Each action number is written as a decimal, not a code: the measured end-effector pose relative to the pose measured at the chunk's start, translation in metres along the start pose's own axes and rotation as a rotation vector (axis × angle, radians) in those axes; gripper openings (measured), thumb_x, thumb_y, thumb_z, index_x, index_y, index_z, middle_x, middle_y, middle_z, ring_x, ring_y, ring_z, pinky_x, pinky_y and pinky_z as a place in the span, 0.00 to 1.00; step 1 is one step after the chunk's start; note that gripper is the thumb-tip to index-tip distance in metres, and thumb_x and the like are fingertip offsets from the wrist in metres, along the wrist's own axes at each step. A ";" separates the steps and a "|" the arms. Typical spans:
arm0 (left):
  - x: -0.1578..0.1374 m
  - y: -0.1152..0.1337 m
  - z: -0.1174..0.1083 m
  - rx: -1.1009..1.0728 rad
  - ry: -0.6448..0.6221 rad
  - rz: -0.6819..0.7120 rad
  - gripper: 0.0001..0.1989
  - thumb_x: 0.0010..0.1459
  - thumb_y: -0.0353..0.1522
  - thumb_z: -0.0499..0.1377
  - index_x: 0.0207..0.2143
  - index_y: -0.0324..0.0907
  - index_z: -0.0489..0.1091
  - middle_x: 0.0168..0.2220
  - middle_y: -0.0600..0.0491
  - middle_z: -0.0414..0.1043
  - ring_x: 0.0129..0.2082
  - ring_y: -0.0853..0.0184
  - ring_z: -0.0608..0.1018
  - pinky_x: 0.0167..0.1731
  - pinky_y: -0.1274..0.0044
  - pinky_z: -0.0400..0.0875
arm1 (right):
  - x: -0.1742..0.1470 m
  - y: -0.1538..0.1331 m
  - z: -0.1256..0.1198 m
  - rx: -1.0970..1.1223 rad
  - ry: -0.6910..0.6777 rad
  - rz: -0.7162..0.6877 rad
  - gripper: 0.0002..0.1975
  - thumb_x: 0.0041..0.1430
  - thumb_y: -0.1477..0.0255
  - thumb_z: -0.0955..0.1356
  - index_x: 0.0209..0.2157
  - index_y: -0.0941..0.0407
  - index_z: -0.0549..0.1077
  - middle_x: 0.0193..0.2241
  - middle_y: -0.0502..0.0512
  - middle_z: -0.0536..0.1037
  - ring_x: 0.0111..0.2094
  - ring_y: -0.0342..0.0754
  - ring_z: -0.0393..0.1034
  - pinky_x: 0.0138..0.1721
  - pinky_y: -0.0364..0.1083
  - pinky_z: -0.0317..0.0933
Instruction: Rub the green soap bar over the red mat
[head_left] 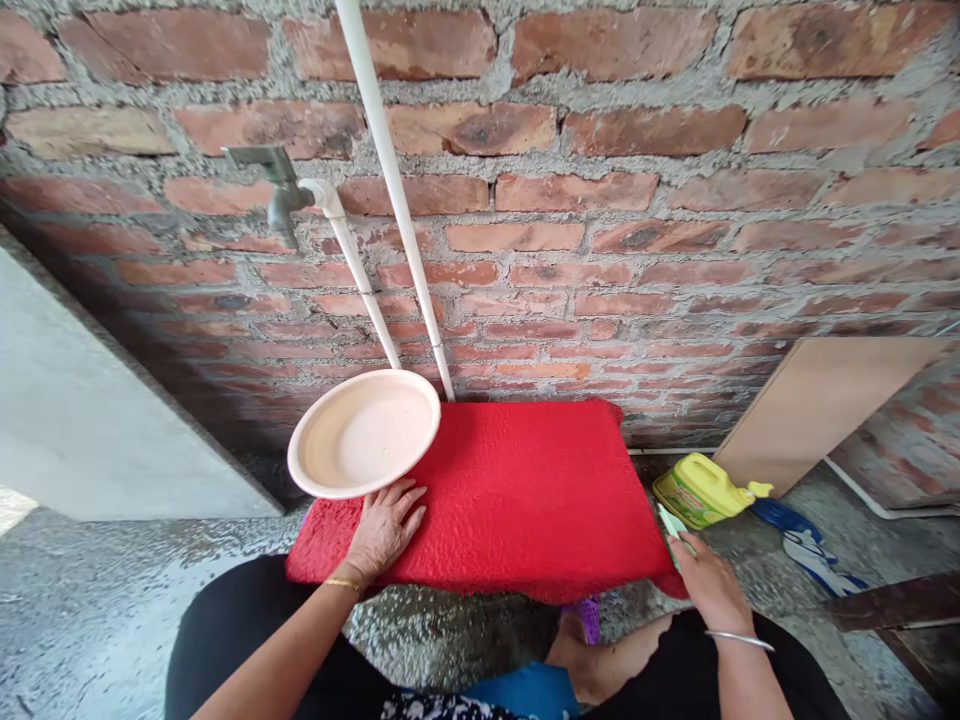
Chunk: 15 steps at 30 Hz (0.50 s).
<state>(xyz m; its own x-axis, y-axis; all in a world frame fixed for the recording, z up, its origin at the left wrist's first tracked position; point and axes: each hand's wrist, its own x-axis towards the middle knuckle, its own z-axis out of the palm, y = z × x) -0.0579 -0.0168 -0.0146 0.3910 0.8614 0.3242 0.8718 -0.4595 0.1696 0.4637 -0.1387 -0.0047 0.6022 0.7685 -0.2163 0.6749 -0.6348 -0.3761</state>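
Note:
A wet red cloth (525,490) is spread over a low bench-like surface in front of me, its edges hanging down. My left hand (382,535) lies flat on the cloth's left part, fingers apart and holding nothing. Just beyond its fingertips a cream plastic basin (364,430) sits tilted on the cloth's far left corner; whether the hand touches its rim I cannot tell. At the right edge of the cloth my right hand (709,575) is closed around a pale green object (671,522), perhaps a brush, mostly covered by the fingers.
A yellow detergent jug (705,490) leans on the wet floor at right, near blue-and-white flip-flops (817,560) and a tan board (817,400). A grey tap (281,195) and white pipes (397,200) run along the brick wall. At left stands a grey slab (112,400).

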 end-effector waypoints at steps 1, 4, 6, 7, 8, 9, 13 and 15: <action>0.000 0.000 0.000 0.002 -0.001 0.000 0.16 0.63 0.38 0.53 0.50 0.47 0.72 0.52 0.47 0.72 0.54 0.55 0.71 0.56 0.59 0.60 | 0.001 -0.001 -0.001 -0.003 -0.006 0.029 0.33 0.58 0.52 0.53 0.52 0.56 0.72 0.45 0.64 0.78 0.47 0.60 0.72 0.48 0.55 0.64; 0.000 -0.001 0.001 0.002 0.000 -0.002 0.16 0.63 0.38 0.53 0.50 0.47 0.73 0.52 0.47 0.72 0.54 0.55 0.71 0.57 0.58 0.60 | 0.002 -0.005 -0.003 0.114 0.042 0.090 0.37 0.57 0.48 0.52 0.56 0.56 0.68 0.49 0.65 0.76 0.53 0.60 0.68 0.51 0.55 0.62; 0.000 -0.001 0.001 -0.003 0.004 -0.006 0.15 0.63 0.38 0.53 0.49 0.47 0.73 0.51 0.47 0.73 0.54 0.55 0.71 0.57 0.58 0.60 | 0.003 -0.007 -0.004 0.217 0.040 0.053 0.36 0.56 0.47 0.54 0.55 0.55 0.69 0.50 0.64 0.75 0.53 0.59 0.67 0.52 0.54 0.61; 0.000 0.000 0.000 -0.006 0.005 -0.010 0.16 0.63 0.38 0.53 0.49 0.47 0.73 0.51 0.47 0.73 0.54 0.55 0.71 0.57 0.58 0.60 | 0.003 -0.008 -0.004 0.248 0.016 0.027 0.35 0.55 0.48 0.55 0.53 0.55 0.71 0.50 0.64 0.76 0.52 0.59 0.68 0.51 0.53 0.62; 0.000 0.000 0.000 -0.007 0.005 -0.013 0.16 0.63 0.38 0.53 0.49 0.47 0.73 0.51 0.47 0.73 0.54 0.55 0.71 0.57 0.58 0.60 | 0.003 -0.009 -0.004 0.254 0.000 0.013 0.34 0.55 0.48 0.56 0.52 0.55 0.72 0.48 0.63 0.77 0.51 0.59 0.69 0.50 0.54 0.62; 0.000 0.000 0.000 -0.008 0.004 -0.015 0.16 0.63 0.38 0.53 0.49 0.48 0.73 0.51 0.47 0.73 0.54 0.54 0.72 0.57 0.58 0.60 | 0.002 -0.010 -0.005 0.237 0.004 0.016 0.33 0.55 0.49 0.56 0.51 0.55 0.73 0.45 0.64 0.77 0.49 0.61 0.70 0.48 0.56 0.63; 0.001 0.001 0.000 -0.015 0.007 -0.016 0.15 0.62 0.38 0.53 0.49 0.48 0.73 0.51 0.47 0.73 0.54 0.54 0.72 0.57 0.57 0.60 | -0.007 -0.026 -0.008 0.144 0.191 0.064 0.36 0.54 0.46 0.58 0.54 0.55 0.72 0.38 0.65 0.75 0.49 0.64 0.68 0.44 0.60 0.63; 0.001 0.001 0.000 -0.022 0.009 -0.015 0.15 0.62 0.38 0.54 0.49 0.48 0.73 0.51 0.47 0.73 0.54 0.54 0.72 0.57 0.58 0.61 | -0.013 -0.040 -0.009 0.175 0.237 -0.003 0.36 0.54 0.45 0.58 0.55 0.54 0.71 0.41 0.64 0.74 0.51 0.61 0.66 0.48 0.58 0.63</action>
<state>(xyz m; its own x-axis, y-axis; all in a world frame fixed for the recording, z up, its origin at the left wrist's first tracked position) -0.0566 -0.0168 -0.0139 0.3750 0.8662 0.3302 0.8709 -0.4512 0.1946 0.4332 -0.1240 0.0210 0.6970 0.7170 -0.0059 0.6056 -0.5931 -0.5305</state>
